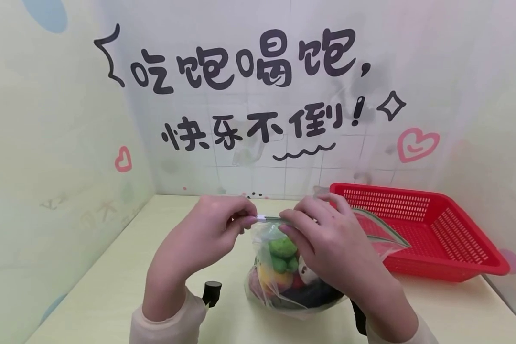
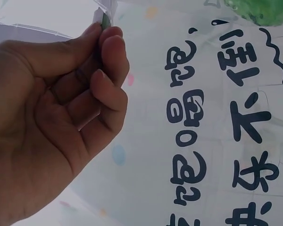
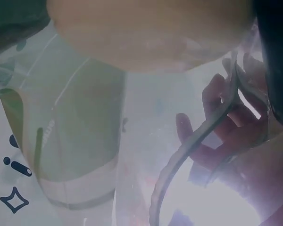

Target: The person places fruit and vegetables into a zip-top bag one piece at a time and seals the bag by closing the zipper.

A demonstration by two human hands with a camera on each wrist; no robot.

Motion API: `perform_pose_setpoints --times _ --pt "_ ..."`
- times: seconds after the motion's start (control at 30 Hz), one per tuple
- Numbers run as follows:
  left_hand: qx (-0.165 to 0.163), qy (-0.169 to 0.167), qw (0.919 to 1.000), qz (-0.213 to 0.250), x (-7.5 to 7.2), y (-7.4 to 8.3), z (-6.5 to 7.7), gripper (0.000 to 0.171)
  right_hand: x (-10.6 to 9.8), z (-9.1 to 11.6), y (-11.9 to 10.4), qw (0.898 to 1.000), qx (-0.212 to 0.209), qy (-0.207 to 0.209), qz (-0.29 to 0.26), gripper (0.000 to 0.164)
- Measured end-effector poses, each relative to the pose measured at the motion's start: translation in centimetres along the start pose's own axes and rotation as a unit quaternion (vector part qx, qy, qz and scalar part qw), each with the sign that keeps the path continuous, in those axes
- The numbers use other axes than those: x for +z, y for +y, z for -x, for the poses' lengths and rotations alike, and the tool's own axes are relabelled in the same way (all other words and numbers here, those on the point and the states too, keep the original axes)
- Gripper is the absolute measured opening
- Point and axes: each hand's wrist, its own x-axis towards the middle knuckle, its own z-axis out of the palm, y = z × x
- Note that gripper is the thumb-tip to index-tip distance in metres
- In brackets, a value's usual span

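Observation:
A clear zip bag (image 1: pixel 261 234) with a green-edged opening stands on the table, filled with colourful items. Inside it are a green lumpy piece (image 1: pixel 283 247), a yellow piece (image 1: pixel 268 277) and a long dark one (image 1: pixel 311 292). My left hand (image 1: pixel 206 229) pinches the left end of the zip strip at a white slider (image 1: pixel 261 218); thumb and index finger meet there in the left wrist view. Farther right along the strip, my right hand (image 1: pixel 331 234) grips it between thumb and fingers. To its right the bag's mouth gapes. The right wrist view looks through the plastic at the fingers (image 3: pixel 212 96).
A red plastic basket (image 1: pixel 449 270) with perforated walls stands at the right, behind the bag. Walls with black lettering and pink hearts enclose the pale table (image 1: pixel 112 286) at the back and sides.

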Motion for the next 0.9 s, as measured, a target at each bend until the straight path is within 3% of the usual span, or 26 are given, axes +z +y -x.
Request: perform_pose_setpoints --times 0.13,0.33,0.43,0.63,0.9 --pt "0.023 0.002 0.9996 -0.014 0.1 0.5 0.1 0.006 0.0 0.0 -0.3 1.000 -0.009 0.005 -0.004 0.027" --pt "0.088 0.006 0.9958 -0.022 0.4 1.8 -0.2 0.006 0.0 -0.1 -0.6 1.000 -0.019 0.010 -0.016 0.026" --pt "0.106 0.003 0.9940 -0.029 0.7 2.2 -0.4 0.007 0.0 -0.1 -0.7 0.999 -0.023 0.015 -0.024 0.022" --pt "0.101 -0.002 0.9941 -0.039 0.5 2.0 -0.3 0.004 0.1 0.1 -0.6 0.999 -0.023 0.017 -0.028 0.018" --pt "0.071 0.001 0.9969 -0.034 -0.4 1.3 0.5 0.007 -0.1 0.1 0.2 0.999 -0.019 0.030 -0.025 0.016"
